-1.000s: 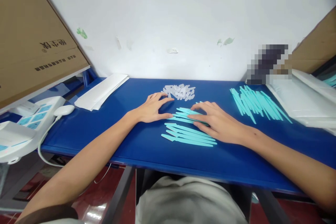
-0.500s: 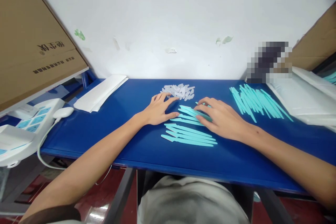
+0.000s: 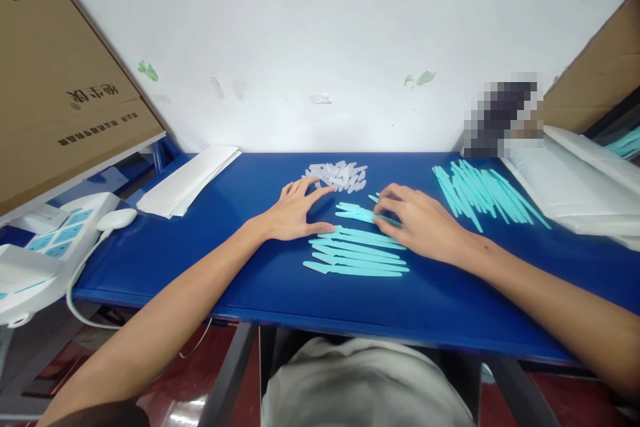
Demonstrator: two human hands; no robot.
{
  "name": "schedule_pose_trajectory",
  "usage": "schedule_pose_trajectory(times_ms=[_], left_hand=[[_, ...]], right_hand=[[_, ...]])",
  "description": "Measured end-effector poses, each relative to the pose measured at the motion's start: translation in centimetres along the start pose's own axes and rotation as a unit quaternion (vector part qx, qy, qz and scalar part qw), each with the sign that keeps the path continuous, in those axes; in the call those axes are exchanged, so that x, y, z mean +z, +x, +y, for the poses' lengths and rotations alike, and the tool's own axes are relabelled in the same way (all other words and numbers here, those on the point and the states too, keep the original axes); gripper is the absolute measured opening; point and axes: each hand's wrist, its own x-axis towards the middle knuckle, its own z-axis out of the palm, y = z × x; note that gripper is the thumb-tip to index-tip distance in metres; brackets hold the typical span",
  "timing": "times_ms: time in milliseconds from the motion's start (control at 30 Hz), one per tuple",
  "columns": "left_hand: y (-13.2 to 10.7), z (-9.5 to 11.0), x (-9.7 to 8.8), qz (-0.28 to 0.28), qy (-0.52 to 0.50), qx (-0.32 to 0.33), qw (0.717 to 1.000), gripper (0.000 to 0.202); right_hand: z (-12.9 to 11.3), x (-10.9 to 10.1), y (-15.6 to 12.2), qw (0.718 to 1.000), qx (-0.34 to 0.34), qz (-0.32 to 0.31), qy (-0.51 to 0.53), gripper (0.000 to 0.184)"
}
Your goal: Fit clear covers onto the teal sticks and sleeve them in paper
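Observation:
On the blue table [image 3: 210,247] lie several teal plastic razor handles [image 3: 357,250] in a neat row in front of me. My left hand [image 3: 295,210] rests flat on the table, fingers spread, its thumb touching the left ends of the row. My right hand [image 3: 420,220] lies over the far handles of the row, fingers bent and pressing on them. Just beyond my left fingertips sits a small heap of clear plastic caps [image 3: 337,175].
A loose pile of teal handles [image 3: 483,193] lies at the right back, beside white plastic bags [image 3: 565,190]. White sheets [image 3: 187,179] lie at the left back. A cardboard box [image 3: 65,80] and a white machine with a cable [image 3: 55,233] stand at the left.
My right hand has drawn back slightly toward the far handles and shifted them; the row has been nudged closer together. My left hand has stayed nearly where it was.

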Motion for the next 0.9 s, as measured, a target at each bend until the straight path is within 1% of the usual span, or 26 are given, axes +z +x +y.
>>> schedule_pose_trajectory(times_ms=[133, 233, 333, 433, 567, 700, 767, 900], left_hand=[[0.0, 0.0, 0.0, -0.003, 0.001, 0.0, 1.0, 0.091], [-0.1, 0.1, -0.1, -0.008, 0.003, 0.0, 1.0, 0.09], [-0.2, 0.3, -0.3, -0.004, -0.01, -0.001, 1.0, 0.083], [-0.2, 0.3, -0.4, 0.009, -0.027, -0.003, 1.0, 0.072], [0.0, 0.2, -0.2, 0.024, -0.024, -0.002, 0.999, 0.066], [0.2, -0.2, 0.0, 0.033, -0.008, 0.006, 0.999, 0.063], [0.2, -0.3, 0.0, 0.041, -0.003, 0.01, 0.999, 0.062], [0.1, -0.3, -0.1, 0.051, -0.001, 0.022, 0.998, 0.058]], right_hand=[[0.2, 0.1, 0.1, 0.999, 0.017, -0.01, 0.026, 0.026], [0.2, 0.1, 0.2, 0.997, 0.034, -0.021, 0.073, 0.022], [0.3, 0.0, 0.2, 0.991, 0.039, -0.023, 0.123, 0.018], [0.1, 0.0, 0.3, 0.989, 0.033, -0.018, 0.144, 0.019], [-0.7, 0.3, 0.3, 0.989, 0.027, -0.011, 0.142, 0.023], [-1.2, 0.3, 0.3, 0.99, 0.006, -0.02, 0.138, 0.027], [-0.9, 0.3, 0.2, 0.992, 0.001, -0.014, 0.124, 0.03], [0.2, 0.6, 0.1, 0.998, 0.005, 0.018, 0.065, 0.03]])
